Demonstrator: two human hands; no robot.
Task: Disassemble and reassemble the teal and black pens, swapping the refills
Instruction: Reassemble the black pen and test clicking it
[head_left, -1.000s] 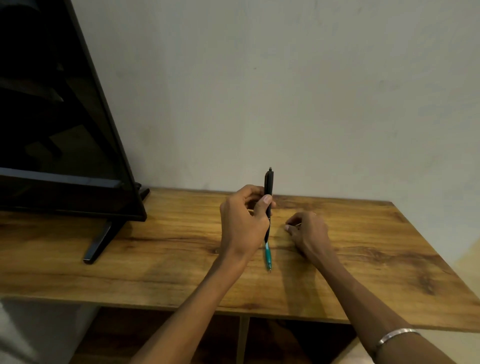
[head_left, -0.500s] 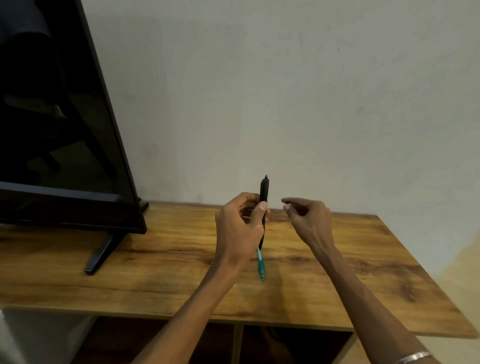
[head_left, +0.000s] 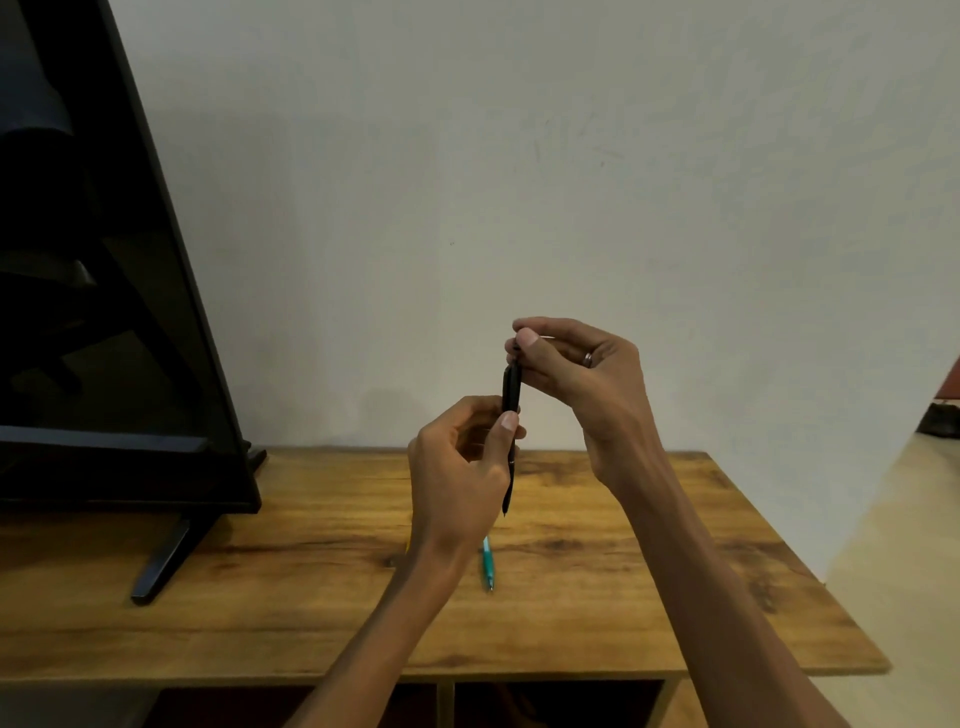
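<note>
Two pens are in sight, and two bare hands are busy with just one of them. The black pen (head_left: 510, 415) stands nearly upright in the air above the wooden tabletop (head_left: 623, 545), tip pointing down. The left hand (head_left: 457, 478) has its grip clenched round the pen's middle, thumb pressed along the barrel and the fingers curled behind it. The right hand (head_left: 576, 374) comes in from above; its thumb and forefinger pinch the pen's top end, so that grip too is grasping the black pen. One ring (head_left: 587, 358) shows on a finger of that right hand.

The second pen, the teal pen (head_left: 487, 564), lies flat on the tabletop just below the left wrist, partly hidden by it, its tip towards the near edge. Neither hand touches it.

At the left of the tabletop stands one dark flat screen (head_left: 104, 312), leaning in the wide view, with one black foot (head_left: 171, 556) planted on the wood. Behind everything is a plain pale wall (head_left: 571, 182). Beneath the tabletop, two dark open compartments show, split by one upright divider (head_left: 445, 704).
</note>
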